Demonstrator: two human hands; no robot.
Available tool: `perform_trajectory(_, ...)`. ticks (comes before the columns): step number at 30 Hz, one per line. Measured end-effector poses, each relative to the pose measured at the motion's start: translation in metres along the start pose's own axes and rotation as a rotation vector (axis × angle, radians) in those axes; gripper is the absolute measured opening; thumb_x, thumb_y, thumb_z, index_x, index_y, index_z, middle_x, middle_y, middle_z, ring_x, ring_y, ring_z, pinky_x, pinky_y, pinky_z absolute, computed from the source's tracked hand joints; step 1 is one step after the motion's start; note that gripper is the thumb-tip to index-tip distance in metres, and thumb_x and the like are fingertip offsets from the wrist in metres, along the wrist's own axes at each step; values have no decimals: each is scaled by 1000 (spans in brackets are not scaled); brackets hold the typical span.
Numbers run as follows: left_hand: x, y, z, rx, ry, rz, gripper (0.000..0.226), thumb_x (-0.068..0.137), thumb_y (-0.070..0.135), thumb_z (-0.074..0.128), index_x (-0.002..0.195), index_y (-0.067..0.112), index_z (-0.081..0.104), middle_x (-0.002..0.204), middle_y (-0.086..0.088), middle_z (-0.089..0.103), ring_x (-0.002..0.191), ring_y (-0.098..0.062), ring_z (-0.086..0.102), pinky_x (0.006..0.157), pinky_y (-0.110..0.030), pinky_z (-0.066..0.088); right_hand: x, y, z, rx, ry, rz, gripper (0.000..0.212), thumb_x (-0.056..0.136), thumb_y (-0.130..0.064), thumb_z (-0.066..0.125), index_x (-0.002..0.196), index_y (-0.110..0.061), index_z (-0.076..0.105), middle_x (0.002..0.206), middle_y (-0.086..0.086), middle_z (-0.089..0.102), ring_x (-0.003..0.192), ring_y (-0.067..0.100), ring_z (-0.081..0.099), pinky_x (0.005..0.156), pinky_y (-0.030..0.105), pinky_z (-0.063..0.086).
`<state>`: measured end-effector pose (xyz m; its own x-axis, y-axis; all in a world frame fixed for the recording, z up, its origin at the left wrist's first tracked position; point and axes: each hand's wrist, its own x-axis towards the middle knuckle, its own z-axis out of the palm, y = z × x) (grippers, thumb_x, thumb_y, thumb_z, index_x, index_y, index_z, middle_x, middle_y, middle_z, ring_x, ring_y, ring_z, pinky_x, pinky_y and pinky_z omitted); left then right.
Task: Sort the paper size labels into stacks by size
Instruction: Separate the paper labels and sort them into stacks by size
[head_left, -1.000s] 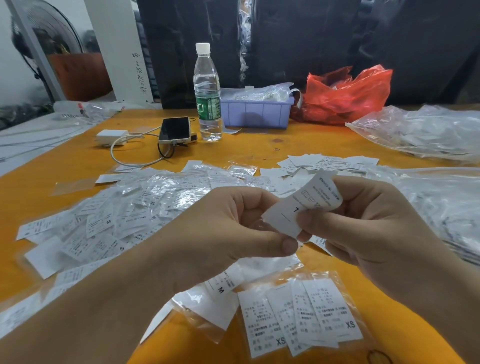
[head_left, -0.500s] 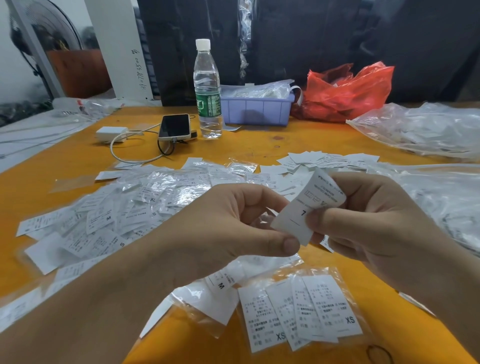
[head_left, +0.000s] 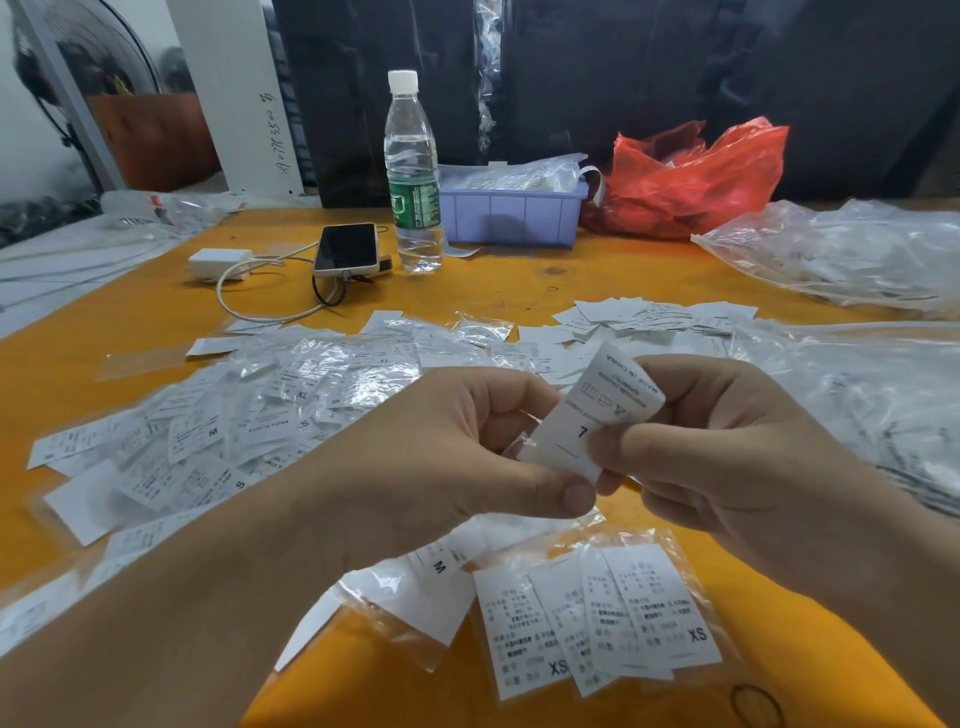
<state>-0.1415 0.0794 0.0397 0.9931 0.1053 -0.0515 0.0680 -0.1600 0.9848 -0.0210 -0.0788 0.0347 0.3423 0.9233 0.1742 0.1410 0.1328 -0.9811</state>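
Both forearms are bare right up to the edge of the shot, so no sleeves, no watch, no bracelet or gloves anywhere. The left hand (head_left: 415, 462) and right hand (head_left: 727, 447) are plain too, no rings on any of the fingers (head_left: 649, 434) that show. The one thumbnail you can see on the left hand is cut short and unpainted.

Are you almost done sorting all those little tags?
Not nearly. Done: a few XS labels lie grouped in a clear bag near the table's front edge. In hand: both the left hand and right hand pinch an L label. Left: a big mixed pile showing M, S and XL.
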Motion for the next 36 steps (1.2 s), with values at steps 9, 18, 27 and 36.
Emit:
perform_trajectory(9,0,-4,2,211,114,90,34,70,22,81,102,22,72,94,2,77,90,-20,73,86,-39,59,0,5,-5,-48,-77,30,19,77,-6,64,92,0,74,65,13,62,39,1,38,40,11,31)
perform_trajectory(18,2,-6,1,422,462,84,49,48,65,81,77,32,58,65,18,62,51,2,49,46,-11,40,0,2,-3,-140,65,-18,13,78,-22,68,86,-18,78,66,4,64,38,9,26,38,20,23)
perform_trajectory(27,1,-8,2,457,372,186,42,59,62,72,73,22,65,56,4,54,50,-5,46,49,-20,42,2,-1,0,-82,29,72,14,80,-25,64,72,-28,76,46,-12,54,36,6,23,37,17,21)
perform_trajectory(36,2,-6,0,331,340,177,31,54,55,76,71,31,70,70,5,71,64,-14,65,59,-26,58,1,-1,-2,-102,148,-33,17,78,-23,64,66,-14,72,46,-8,52,34,2,32,39,12,28)
